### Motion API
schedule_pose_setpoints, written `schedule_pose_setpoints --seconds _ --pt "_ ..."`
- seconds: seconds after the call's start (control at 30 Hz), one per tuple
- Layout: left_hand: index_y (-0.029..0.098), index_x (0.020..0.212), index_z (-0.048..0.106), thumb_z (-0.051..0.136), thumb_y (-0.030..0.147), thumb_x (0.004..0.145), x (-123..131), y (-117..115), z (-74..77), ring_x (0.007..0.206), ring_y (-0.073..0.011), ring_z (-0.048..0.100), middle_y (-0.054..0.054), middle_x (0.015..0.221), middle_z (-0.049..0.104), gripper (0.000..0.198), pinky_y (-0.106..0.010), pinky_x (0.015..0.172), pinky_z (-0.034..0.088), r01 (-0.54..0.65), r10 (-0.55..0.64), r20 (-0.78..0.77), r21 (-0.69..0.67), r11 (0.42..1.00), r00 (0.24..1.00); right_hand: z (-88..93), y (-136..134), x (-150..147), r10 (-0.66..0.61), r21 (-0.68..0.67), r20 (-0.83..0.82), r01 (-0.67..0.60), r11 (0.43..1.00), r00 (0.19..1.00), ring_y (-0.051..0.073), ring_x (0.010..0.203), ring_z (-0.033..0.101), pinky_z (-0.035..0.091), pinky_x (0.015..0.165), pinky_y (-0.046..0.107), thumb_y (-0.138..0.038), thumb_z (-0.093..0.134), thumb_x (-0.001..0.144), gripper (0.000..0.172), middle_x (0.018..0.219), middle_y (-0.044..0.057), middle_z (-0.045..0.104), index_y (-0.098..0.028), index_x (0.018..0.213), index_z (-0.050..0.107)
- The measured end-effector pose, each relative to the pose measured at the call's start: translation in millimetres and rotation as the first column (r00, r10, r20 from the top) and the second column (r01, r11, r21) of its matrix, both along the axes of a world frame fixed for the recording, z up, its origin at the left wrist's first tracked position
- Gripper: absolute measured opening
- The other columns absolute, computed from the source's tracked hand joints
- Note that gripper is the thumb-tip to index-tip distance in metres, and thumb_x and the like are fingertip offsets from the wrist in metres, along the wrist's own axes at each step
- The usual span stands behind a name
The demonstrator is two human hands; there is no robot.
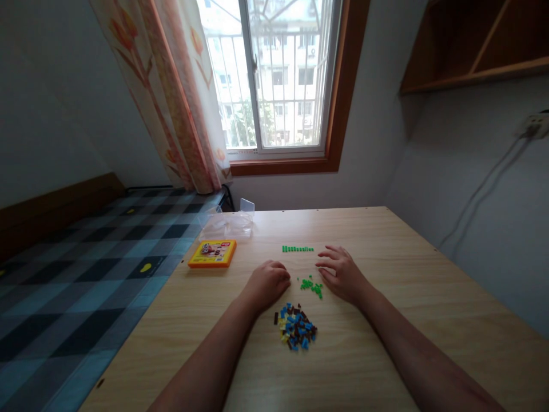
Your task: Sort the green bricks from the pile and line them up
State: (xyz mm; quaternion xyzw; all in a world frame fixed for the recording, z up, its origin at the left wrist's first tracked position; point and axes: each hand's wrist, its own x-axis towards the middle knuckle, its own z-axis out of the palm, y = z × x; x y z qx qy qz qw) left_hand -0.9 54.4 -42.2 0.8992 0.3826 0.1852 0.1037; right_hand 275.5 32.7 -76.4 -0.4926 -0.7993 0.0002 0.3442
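A row of small green building bricks (297,249) lies on the table beyond my hands. Between my hands is a loose pile of small green bricks (309,285). My left hand (268,282) rests left of that pile, its fingers curled together; anything inside them is hidden. On the pile's right side, my right hand (341,273) has its fingers apart, near the right end of the row and with nothing visible in them. Closer to me sits a mixed heap of blue, brown and yellow bricks (297,327), touched by neither hand.
An orange and yellow box (212,253) lies at the table's left edge. Behind it stands a clear plastic container (227,224). The wooden table (429,326) borders a bed with a checked cover (107,257). A window is straight ahead.
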Motion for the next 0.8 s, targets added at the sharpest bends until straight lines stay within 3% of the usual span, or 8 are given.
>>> schedule_pose_setpoints --seconds 0.17,0.37,0.57,0.8 --pt "0.025 0.089 0.079 0.064 0.021 0.089 1 3 -2.4 0.096 -0.0201 0.064 -0.003 0.099 0.075 0.016 -0.032 0.090 0.049 0.023 -0.023 0.009 0.016 1.000 1.000 1.0 -3 -11 0.023 -0.107 0.047 -0.018 0.994 0.999 0.036 0.136 0.046 0.023 0.114 0.067 -0.028 0.066 0.089 0.015 0.127 0.005 0.068 -0.030 0.094 0.080" --pt "0.025 0.094 0.079 0.062 0.019 0.091 2 6 -7.3 0.096 -0.0199 0.064 -0.003 0.100 0.075 0.019 -0.033 0.092 0.049 0.046 -0.046 0.022 0.026 0.999 0.999 5.4 -1 -20 0.011 -0.141 0.069 -0.002 0.990 0.998 0.036 0.138 0.045 0.022 0.114 0.068 -0.031 0.067 0.090 0.014 0.128 0.005 0.068 -0.030 0.087 0.081" --pt "0.023 0.108 0.076 0.055 0.014 0.094 2 6 -9.5 0.100 -0.0212 0.064 -0.005 0.105 0.075 0.027 -0.035 0.092 0.050 -0.014 0.013 0.027 0.042 0.999 1.000 4.7 0 -21 0.022 -0.115 0.073 -0.014 0.993 0.997 0.034 0.134 0.049 0.032 0.112 0.059 -0.035 0.070 0.089 0.012 0.127 0.005 0.068 -0.030 0.086 0.081" --pt "0.022 0.100 0.077 0.061 0.016 0.089 -2 4 -6.0 0.099 -0.0210 0.065 -0.005 0.104 0.075 0.021 -0.035 0.093 0.050 -0.043 0.041 0.025 0.066 0.997 0.999 1.7 2 -19 0.028 -0.103 0.079 -0.019 0.995 0.996 0.033 0.132 0.051 0.036 0.110 0.056 -0.029 0.073 0.086 0.009 0.125 0.005 0.069 -0.028 0.083 0.081"
